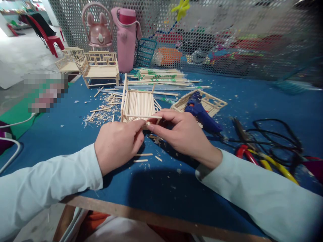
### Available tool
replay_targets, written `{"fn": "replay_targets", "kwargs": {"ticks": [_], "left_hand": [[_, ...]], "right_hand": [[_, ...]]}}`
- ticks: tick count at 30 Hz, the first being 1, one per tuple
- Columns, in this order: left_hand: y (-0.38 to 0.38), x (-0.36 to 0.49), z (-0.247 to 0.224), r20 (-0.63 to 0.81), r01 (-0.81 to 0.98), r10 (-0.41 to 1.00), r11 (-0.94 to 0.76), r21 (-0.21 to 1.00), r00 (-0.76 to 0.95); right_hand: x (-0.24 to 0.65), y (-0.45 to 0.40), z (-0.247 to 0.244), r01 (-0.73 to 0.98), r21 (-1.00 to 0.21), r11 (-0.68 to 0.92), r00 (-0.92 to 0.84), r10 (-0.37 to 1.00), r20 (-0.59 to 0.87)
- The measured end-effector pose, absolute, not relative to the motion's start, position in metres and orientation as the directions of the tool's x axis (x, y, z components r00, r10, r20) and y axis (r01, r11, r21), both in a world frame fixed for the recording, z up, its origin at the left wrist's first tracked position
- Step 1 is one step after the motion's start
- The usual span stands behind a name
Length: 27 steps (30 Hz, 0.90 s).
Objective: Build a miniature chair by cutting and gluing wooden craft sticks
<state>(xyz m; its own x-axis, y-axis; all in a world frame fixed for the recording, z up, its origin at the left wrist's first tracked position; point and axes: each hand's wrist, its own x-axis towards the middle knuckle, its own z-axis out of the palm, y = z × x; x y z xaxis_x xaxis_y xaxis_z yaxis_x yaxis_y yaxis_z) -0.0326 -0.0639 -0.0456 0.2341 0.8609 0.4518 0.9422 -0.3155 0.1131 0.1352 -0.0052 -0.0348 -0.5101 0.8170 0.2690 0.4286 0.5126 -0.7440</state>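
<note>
A small stick-built chair frame (139, 102) stands on the blue table surface, with a slatted panel and a thin rail across its near side. At its near edge, my left hand (118, 145) is closed, the index finger pressed to the frame below the rail. My right hand (182, 131) pinches the near right corner between thumb and fingers. The fingertips of both hands meet there and hide part of the joint. Just beyond my right hand, a blue glue gun (204, 116) rests on a slatted stick tray (217, 103).
Two small stick benches, one nearer (102, 71), stand at the back left beside a pink bottle (126, 42). Bundled sticks (161, 75) lie behind the frame, wood scraps (104, 106) to its left. Red-handled pliers (246, 154), yellow-handled cutters (275, 164) and a black cable (280, 122) lie right.
</note>
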Motion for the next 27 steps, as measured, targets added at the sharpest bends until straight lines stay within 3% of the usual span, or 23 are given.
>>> {"fn": "replay_targets", "kwargs": {"ticks": [3, 6, 11, 13, 16, 21, 27], "left_hand": [[-0.069, -0.038, -0.045, 0.515, 0.936, 0.827, -0.332, 0.120, 0.227], [-0.075, -0.045, -0.040, 0.594, 0.896, 0.784, -0.381, 0.229, 0.181], [-0.067, -0.060, -0.035, 0.595, 0.654, 0.783, -0.354, 0.668, -0.184], [-0.060, -0.065, -0.036, 0.542, 0.532, 0.785, -0.335, 0.778, -0.299], [-0.053, -0.069, -0.034, 0.516, 0.562, 0.801, -0.287, 0.776, -0.304], [-0.054, -0.069, -0.026, 0.544, 0.751, 0.821, -0.246, 0.613, -0.175], [-0.052, -0.069, -0.031, 0.523, 0.744, 0.832, -0.228, 0.628, -0.186]], "right_hand": [[0.136, -0.006, -0.036, 0.397, -0.778, 0.487, -0.504, 0.824, 0.258], [0.136, -0.006, -0.039, 0.366, -0.830, 0.420, -0.465, 0.855, 0.227], [0.134, -0.006, -0.040, 0.371, -0.836, 0.405, -0.462, 0.861, 0.212], [0.134, -0.005, -0.039, 0.385, -0.818, 0.428, -0.472, 0.853, 0.224], [0.134, -0.005, -0.039, 0.403, -0.783, 0.474, -0.485, 0.836, 0.256], [0.136, -0.003, -0.040, 0.411, -0.740, 0.532, -0.510, 0.807, 0.298], [0.136, -0.002, -0.039, 0.409, -0.732, 0.545, -0.526, 0.796, 0.300]]}}
